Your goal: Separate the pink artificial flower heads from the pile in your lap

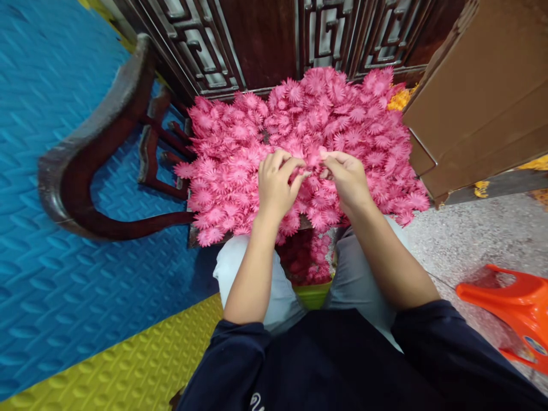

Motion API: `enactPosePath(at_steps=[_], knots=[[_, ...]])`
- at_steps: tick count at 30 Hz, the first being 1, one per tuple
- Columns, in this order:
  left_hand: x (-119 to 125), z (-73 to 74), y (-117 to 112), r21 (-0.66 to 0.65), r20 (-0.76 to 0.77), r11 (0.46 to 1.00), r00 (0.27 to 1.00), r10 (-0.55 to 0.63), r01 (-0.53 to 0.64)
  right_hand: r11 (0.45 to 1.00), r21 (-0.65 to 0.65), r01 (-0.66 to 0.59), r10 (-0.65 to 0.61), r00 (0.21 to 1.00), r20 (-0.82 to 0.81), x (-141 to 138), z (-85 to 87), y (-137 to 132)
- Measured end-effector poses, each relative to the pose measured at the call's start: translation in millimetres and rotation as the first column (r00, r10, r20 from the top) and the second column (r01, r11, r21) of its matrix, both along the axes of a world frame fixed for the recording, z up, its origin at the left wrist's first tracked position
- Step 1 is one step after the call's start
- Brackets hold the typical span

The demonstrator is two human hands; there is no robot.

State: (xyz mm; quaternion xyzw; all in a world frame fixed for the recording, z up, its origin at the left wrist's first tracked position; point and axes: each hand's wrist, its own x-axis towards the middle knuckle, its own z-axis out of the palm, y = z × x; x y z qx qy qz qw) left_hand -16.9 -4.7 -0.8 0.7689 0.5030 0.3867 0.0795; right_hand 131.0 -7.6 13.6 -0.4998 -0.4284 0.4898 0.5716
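Note:
A big heap of pink paper flowers (299, 120) covers the seat of a dark wooden chair (94, 142) in front of me. Over the heap's near middle, my left hand (276, 182) and my right hand (346, 177) meet with their fingers curled and pinched. Between the fingertips of both hands sits one pink flower (312, 170). My forearms reach out over my knees in light grey trousers. More pink flowers (310, 257) lie in a container between my legs, partly hidden.
A carved dark wooden cabinet (265, 40) stands behind the chair. A brown board (479, 97) leans at the right, with yellow flowers (400, 100) beside it. An orange plastic stool (514, 308) stands at the right on speckled floor. Blue and yellow foam mats (64, 285) cover the left floor.

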Motion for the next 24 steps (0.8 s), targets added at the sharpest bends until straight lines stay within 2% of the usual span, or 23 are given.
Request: enactPosePath(at_steps=[4,7,9,12,16,19,24], knots=[[-2.0,0.4,4.5,-0.015,0.231,0.995,0.968,-0.096,0.102,0.998,-0.007,-0.062,0.061,0.998,-0.030,-0.7,2.7,-1.4],[-2.2,2.6,5.5,-0.081,0.407,0.972,0.897,-0.172,0.223,0.988,-0.018,-0.155,0.154,0.986,-0.059,-1.7,6.8,-3.4],[-2.8,5.3,5.3,-0.154,0.518,0.934,0.832,-0.201,0.321,0.971,-0.069,-0.230,0.224,0.971,-0.083,-1.3,8.9,-4.6],[-4.9,10.0,4.4,-0.259,0.661,0.865,0.732,-0.166,0.430,0.933,-0.134,-0.335,0.319,0.940,-0.123,0.4,10.8,-6.2],[-7.0,13.2,3.0,-0.273,0.784,0.807,0.608,-0.128,0.523,0.881,-0.135,-0.453,0.413,0.877,-0.244,1.7,14.1,-8.0],[-7.3,12.1,2.6,-0.282,0.825,0.766,0.554,-0.114,0.577,0.872,-0.148,-0.467,0.416,0.865,-0.280,2.0,16.2,-8.4],[-7.6,7.7,3.0,-0.290,0.862,0.732,0.501,-0.081,0.617,0.918,-0.064,-0.391,0.373,0.908,-0.192,0.8,13.6,-6.7]])
